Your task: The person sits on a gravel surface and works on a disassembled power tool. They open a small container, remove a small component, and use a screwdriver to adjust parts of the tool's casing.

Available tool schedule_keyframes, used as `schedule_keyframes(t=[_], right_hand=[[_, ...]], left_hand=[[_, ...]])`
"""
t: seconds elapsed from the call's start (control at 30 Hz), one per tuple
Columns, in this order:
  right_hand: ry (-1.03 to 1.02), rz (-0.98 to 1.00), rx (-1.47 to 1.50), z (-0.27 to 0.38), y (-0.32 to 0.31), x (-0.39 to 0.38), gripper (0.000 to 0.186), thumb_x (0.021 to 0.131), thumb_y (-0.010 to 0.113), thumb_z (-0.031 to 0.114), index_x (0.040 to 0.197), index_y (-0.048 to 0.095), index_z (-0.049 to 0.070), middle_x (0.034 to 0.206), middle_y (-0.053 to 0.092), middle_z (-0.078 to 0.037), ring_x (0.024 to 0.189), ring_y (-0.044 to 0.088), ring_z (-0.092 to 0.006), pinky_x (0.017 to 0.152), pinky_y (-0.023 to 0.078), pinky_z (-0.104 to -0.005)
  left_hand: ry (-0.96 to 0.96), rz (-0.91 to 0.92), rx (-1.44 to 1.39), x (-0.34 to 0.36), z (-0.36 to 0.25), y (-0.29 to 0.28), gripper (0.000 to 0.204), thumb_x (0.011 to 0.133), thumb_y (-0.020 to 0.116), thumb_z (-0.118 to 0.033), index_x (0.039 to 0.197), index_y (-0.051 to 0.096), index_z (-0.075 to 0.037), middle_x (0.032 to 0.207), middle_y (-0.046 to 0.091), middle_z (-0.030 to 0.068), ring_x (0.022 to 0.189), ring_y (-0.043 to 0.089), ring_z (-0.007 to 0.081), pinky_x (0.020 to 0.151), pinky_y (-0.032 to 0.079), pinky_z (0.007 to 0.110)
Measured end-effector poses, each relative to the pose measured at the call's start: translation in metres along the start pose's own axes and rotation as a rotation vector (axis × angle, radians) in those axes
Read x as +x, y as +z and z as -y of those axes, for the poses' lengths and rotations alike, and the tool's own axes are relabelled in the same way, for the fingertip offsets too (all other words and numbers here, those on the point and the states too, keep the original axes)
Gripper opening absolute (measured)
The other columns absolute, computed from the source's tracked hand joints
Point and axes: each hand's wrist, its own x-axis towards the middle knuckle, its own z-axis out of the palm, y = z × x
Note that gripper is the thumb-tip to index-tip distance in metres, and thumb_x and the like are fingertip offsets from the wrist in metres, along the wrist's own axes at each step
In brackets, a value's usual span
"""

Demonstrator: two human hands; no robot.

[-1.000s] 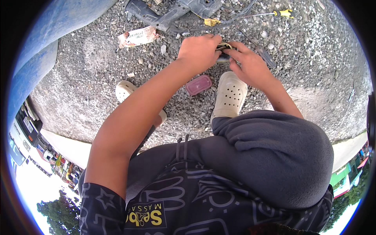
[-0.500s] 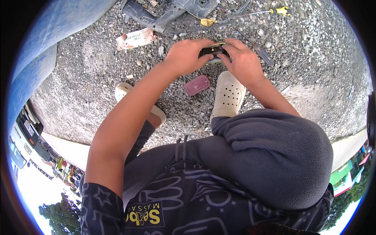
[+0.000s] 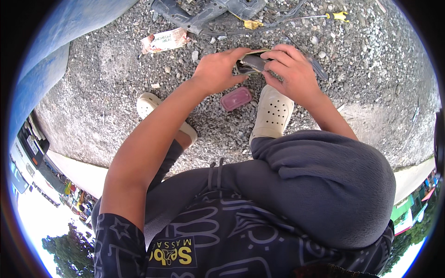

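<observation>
My left hand is closed on the left end of a small dark open casing with a pale yellowish edge, held above the gravel. My right hand pinches a flat grey piece that lies tilted across the casing's mouth. Fingers hide much of both parts, and what the casing belongs to I cannot tell. Just below the hands, a pink rounded rectangular box rests on the gravel, beside my cream clog.
Dark grey moulded plastic parts with cables lie ahead. Near them are a yellow piece and a yellow-handled screwdriver. A torn food wrapper lies to the left, a dark flat tool beyond my right hand. A blue surface borders the left.
The grey piece now shows across the casing, where its black inside was visible before. My right hand has shifted from the casing's right end onto that piece, and the casing has tilted.
</observation>
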Motion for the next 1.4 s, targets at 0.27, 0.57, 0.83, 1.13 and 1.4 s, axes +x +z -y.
schedule_keyframes(t=[0.27, 0.57, 0.83, 1.13, 1.4], right_hand=[[0.226, 0.083, 0.400, -0.013, -0.035, -0.015, 0.013, 0.090, 0.080, 0.004, 0.098, 0.070, 0.005, 0.116, 0.076, -0.009, 0.101, 0.073, -0.0234, 0.088, 0.059, -0.0348], [0.554, 0.084, 0.717, -0.029, -0.051, -0.039, 0.008, 0.095, 0.076, 0.001, 0.099, 0.069, 0.001, 0.119, 0.075, -0.012, 0.102, 0.072, -0.0165, 0.092, 0.059, -0.0334], [0.566, 0.068, 0.699, -0.034, -0.055, -0.047, 0.008, 0.096, 0.076, 0.001, 0.101, 0.069, 0.002, 0.121, 0.075, -0.013, 0.106, 0.072, -0.0171, 0.095, 0.058, -0.0331], [0.565, 0.049, 0.664, -0.037, -0.050, -0.045, 0.009, 0.095, 0.077, 0.006, 0.100, 0.070, 0.003, 0.120, 0.076, -0.011, 0.102, 0.073, -0.0175, 0.092, 0.059, -0.0334], [0.606, 0.031, 0.662, -0.040, -0.048, -0.047, 0.009, 0.095, 0.077, 0.006, 0.100, 0.070, 0.004, 0.120, 0.075, -0.010, 0.102, 0.073, -0.0177, 0.090, 0.060, -0.0335]], left_hand=[[0.024, -0.070, 0.040, -0.004, -0.005, -0.005, 0.069, 0.088, 0.080, -0.038, 0.148, 0.049, -0.023, 0.136, 0.066, 0.0080, 0.106, 0.074, 0.0318, 0.090, 0.061, 0.045], [0.084, -0.086, 0.235, 0.009, -0.019, -0.018, 0.021, 0.093, 0.072, -0.023, 0.113, 0.078, -0.024, 0.151, 0.057, 0.0067, 0.089, 0.077, 0.0271, 0.075, 0.063, 0.042], [0.161, 0.176, 0.473, 0.038, -0.040, -0.012, 0.043, 0.091, 0.066, -0.007, 0.127, 0.076, -0.028, 0.168, 0.037, 0.0071, 0.089, 0.078, 0.0289, 0.078, 0.064, 0.041], [0.298, 0.225, 0.509, 0.045, -0.035, -0.008, 0.040, 0.091, 0.067, -0.007, 0.122, 0.079, -0.029, 0.170, 0.035, 0.0028, 0.089, 0.076, 0.0276, 0.081, 0.063, 0.040], [0.333, 0.255, 0.432, 0.041, -0.045, -0.015, 0.023, 0.090, 0.072, -0.013, 0.111, 0.079, -0.012, 0.171, 0.033, 0.0035, 0.094, 0.077, 0.0299, 0.083, 0.064, 0.041]])
